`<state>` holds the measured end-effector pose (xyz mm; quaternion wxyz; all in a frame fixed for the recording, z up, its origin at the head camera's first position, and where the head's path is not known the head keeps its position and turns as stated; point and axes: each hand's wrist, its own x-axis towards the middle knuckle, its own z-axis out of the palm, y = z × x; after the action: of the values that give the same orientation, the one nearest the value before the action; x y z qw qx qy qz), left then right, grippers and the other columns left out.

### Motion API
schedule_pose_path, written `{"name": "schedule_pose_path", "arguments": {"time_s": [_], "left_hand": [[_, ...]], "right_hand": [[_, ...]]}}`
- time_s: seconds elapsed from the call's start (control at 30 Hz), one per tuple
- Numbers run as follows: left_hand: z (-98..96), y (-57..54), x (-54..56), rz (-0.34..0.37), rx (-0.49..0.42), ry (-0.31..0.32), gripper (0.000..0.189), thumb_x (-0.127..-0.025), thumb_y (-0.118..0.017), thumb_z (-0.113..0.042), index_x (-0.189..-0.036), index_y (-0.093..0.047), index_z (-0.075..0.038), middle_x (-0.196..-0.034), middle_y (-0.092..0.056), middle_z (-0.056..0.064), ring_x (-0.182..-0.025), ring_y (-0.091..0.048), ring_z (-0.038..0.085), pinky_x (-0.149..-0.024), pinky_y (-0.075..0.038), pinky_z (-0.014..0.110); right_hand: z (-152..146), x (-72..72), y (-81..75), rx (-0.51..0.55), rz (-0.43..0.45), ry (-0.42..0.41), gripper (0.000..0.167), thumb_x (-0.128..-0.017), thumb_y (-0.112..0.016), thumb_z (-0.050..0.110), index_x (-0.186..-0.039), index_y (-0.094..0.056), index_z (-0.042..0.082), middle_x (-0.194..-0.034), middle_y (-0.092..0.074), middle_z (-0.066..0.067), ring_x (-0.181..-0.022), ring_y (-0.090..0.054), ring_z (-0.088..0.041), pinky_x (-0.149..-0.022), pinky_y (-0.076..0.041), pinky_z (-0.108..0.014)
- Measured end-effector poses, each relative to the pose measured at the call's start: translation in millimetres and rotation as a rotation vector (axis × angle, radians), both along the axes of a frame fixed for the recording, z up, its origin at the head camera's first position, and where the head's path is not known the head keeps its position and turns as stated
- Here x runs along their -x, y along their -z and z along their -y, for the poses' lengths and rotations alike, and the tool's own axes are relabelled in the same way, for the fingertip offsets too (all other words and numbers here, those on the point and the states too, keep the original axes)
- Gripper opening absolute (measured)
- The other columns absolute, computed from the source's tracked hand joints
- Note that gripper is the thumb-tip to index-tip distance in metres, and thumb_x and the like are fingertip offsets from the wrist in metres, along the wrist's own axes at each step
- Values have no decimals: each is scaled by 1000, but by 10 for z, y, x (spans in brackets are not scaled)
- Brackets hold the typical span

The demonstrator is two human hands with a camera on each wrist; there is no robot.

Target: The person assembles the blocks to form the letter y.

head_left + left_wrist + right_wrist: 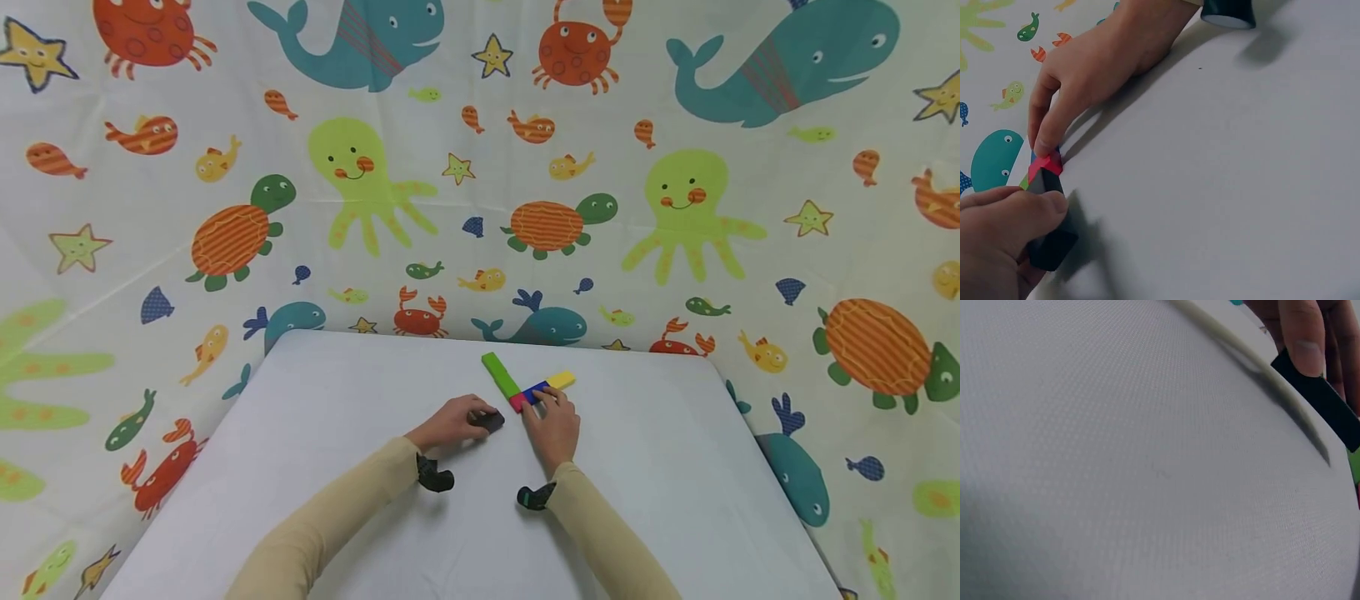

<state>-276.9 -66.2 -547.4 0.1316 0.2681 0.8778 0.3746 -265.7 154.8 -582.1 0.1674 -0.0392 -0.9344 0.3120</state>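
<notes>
My left hand (455, 422) pinches a black block (492, 422) between thumb and fingers, close over the white table. In the left wrist view the block (1051, 247) slants, its far end right by a red block (1049, 164). My right hand (556, 429) is on the joined coloured pieces, thumb beside the red block (517, 403) and fingers over a blue block (531, 392), which they partly hide. A long green block (498, 373) runs back-left from the red one. A yellow block (561, 379) continues the blue one to the right, making a V shape.
The white table (360, 400) ends at a back edge against a hanging cloth (420, 183) printed with sea animals. Black wrist cameras are strapped under both sleeves, the left camera (435, 475) and the right camera (536, 498) standing close over the table.
</notes>
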Motion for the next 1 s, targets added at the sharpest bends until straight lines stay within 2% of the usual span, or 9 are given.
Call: {"name": "schedule_pose_path", "arguments": {"time_s": [0.17,0.4,0.53,0.77,1.0], "left_hand": [[-59,-9,90,-1,-24,-36,38,-88,-73,-14,-124,-66,-7,-119,-60,7,-106,-57,18,-94,-48,37],[-90,26,142,-33,36,-24,37,-87,-75,-17,-122,-68,-7,-115,-61,5,-103,-56,17,-92,-47,36],[-121,35,138,-43,45,-34,37,-86,-75,-16,-121,-68,-6,-112,-62,6,-101,-56,17,-91,-47,36],[-207,18,108,-33,49,-87,36,-87,-75,-16,-120,-68,-5,-108,-61,5,-98,-56,16,-90,-48,34],[-236,-13,105,-27,21,-87,37,-87,-75,-18,-120,-67,-4,-110,-61,8,-100,-56,19,-91,-48,36]], "right_hand": [[0,13,-1,-2,-9,-4,42,-90,-68,42,-121,-70,14,-131,-57,-8,-117,-52,-31,-92,-42,-49],[-6,14,0,-12,3,-6,43,-90,-67,44,-121,-70,15,-132,-57,-7,-117,-52,-30,-92,-42,-48],[-8,4,-11,-8,10,-6,43,-90,-68,44,-121,-70,14,-132,-57,-7,-118,-52,-30,-94,-42,-49],[-3,-10,-3,-10,10,-7,43,-90,-68,44,-122,-70,15,-132,-57,-7,-118,-52,-30,-93,-42,-48],[0,-7,1,-11,10,-8,44,-90,-67,45,-122,-70,15,-133,-57,-6,-118,-52,-29,-93,-42,-48]]}}
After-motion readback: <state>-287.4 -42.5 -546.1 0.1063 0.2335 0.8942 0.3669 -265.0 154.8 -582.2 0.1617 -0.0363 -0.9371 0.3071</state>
